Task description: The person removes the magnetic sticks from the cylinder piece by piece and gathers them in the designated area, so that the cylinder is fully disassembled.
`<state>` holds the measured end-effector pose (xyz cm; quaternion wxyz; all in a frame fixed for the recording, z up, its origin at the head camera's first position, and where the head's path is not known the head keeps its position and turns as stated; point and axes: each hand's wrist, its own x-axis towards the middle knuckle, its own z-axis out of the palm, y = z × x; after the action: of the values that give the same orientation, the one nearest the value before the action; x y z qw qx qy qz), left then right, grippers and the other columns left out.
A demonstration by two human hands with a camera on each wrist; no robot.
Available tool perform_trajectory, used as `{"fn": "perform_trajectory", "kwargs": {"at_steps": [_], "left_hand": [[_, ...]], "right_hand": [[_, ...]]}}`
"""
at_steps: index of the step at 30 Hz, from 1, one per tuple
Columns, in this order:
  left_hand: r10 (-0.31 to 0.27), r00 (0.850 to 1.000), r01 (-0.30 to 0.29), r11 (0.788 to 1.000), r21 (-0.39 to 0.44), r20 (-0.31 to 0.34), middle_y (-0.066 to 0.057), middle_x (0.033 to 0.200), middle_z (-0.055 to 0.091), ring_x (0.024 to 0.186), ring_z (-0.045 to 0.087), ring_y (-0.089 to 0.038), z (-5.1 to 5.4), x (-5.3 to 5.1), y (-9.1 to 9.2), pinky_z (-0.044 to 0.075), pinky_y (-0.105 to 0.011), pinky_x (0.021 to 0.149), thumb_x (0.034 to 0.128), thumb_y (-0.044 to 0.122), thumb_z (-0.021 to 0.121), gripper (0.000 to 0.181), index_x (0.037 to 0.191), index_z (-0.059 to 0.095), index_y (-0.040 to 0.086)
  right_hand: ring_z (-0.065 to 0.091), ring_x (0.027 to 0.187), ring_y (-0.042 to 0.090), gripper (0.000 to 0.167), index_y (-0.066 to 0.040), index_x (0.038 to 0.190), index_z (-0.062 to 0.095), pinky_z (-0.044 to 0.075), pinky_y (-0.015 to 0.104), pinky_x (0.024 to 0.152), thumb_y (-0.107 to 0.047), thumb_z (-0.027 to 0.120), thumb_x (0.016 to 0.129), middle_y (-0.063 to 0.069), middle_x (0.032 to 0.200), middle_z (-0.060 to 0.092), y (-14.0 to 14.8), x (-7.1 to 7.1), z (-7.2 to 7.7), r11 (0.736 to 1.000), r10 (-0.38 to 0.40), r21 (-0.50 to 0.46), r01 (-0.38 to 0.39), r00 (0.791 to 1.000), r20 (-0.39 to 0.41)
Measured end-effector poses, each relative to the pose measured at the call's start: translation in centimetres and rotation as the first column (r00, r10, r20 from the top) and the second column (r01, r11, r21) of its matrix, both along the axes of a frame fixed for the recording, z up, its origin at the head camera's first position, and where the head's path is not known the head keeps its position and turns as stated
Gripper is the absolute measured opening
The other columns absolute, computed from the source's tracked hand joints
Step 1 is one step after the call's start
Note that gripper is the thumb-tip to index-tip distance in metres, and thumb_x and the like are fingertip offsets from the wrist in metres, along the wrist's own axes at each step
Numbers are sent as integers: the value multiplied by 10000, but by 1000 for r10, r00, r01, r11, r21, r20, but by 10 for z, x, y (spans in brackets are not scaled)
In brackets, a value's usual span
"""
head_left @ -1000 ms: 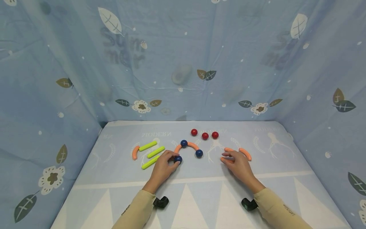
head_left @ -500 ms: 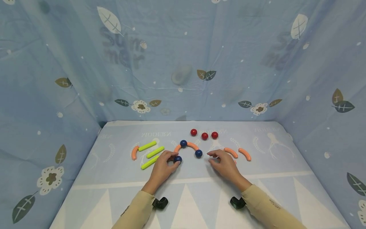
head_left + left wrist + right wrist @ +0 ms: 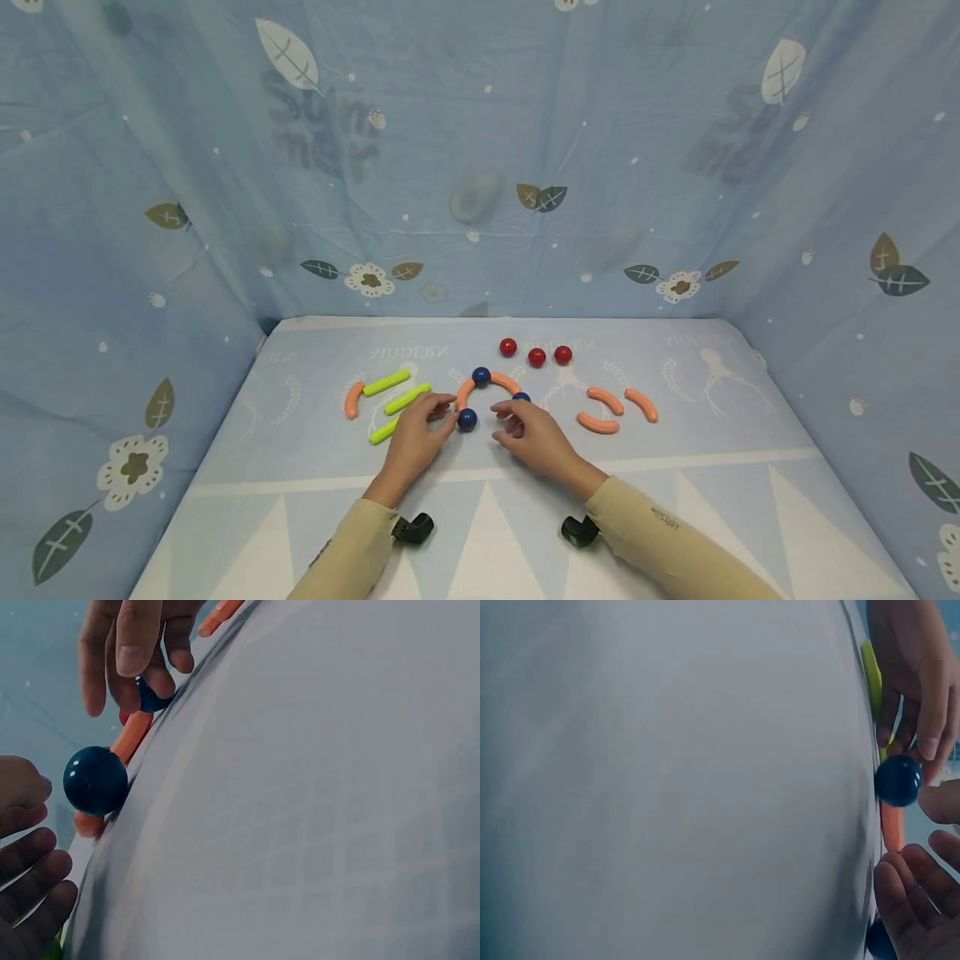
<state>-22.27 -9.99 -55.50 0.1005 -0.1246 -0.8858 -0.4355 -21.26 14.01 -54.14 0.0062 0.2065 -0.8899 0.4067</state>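
Observation:
On the table, two curved orange rods (image 3: 465, 393) and several glossy blue balls form an arc. A blue ball (image 3: 482, 377) joins the rods at the top, and another blue ball (image 3: 467, 419) sits at the lower left end. My left hand (image 3: 416, 433) is just left of that lower ball, fingers loosely bent and holding nothing. To the right, my right hand (image 3: 536, 437) hovers with relaxed fingers and an empty grasp. It partly covers the right-end blue ball (image 3: 521, 397). In the left wrist view, a gap shows between the left hand (image 3: 30, 862) and the blue ball (image 3: 96, 780).
Several green rods (image 3: 387, 382) and one curved orange rod (image 3: 353, 401) lie left of the left hand. Three red balls (image 3: 537, 357) rest behind the arc. Farther right lie three loose curved orange rods (image 3: 597, 423). Blue patterned cloth (image 3: 480, 167) encloses the table's back and sides.
My right hand has moved left from the loose orange rods to beside the arc. My left hand has let go of the lower left blue ball and drawn slightly left.

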Motion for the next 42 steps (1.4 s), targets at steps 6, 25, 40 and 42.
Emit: {"fn": "perform_trajectory", "kwargs": {"at_steps": [6, 25, 40, 42], "left_hand": [[11, 1000, -10, 1000, 10, -24, -15, 1069, 660, 942, 658, -166, 0, -1, -4, 565, -376, 855, 925, 155, 759, 249, 1168, 736, 112], [-6, 998, 6, 1000, 4, -64, -51, 1061, 675, 940, 643, -152, 0, -1, -8, 568, -371, 836, 929, 150, 755, 258, 1181, 731, 100], [-34, 999, 33, 999, -17, -39, -53, 1109, 673, 973, 646, -174, 2, -3, 1, 561, -376, 868, 935, 173, 751, 274, 1201, 729, 112], [-40, 999, 39, 999, -19, -28, -38, 1126, 669, 993, 649, -175, 3, -3, 3, 560, -374, 880, 933, 179, 754, 283, 1208, 726, 117]], "right_hand": [[641, 901, 136, 460, -106, 1316, 635, 553, 277, 779, -189, 802, 895, 53, 1148, 685, -18, -6, -2, 1000, 9, 7, -9, 1000, 9], [603, 912, 108, 335, -175, 1187, 705, 519, 281, 808, -250, 821, 882, -51, 1077, 674, -45, -15, -4, 998, 32, 47, -33, 999, 19], [564, 845, 104, 248, -215, 1100, 687, 493, 261, 747, -236, 813, 888, -94, 977, 620, -17, 12, 0, 994, 72, 80, -75, 997, 31], [572, 858, 92, 249, -215, 1111, 683, 505, 261, 764, -225, 806, 895, -102, 1002, 629, -12, 14, 0, 993, 80, 84, -83, 996, 41]]}}
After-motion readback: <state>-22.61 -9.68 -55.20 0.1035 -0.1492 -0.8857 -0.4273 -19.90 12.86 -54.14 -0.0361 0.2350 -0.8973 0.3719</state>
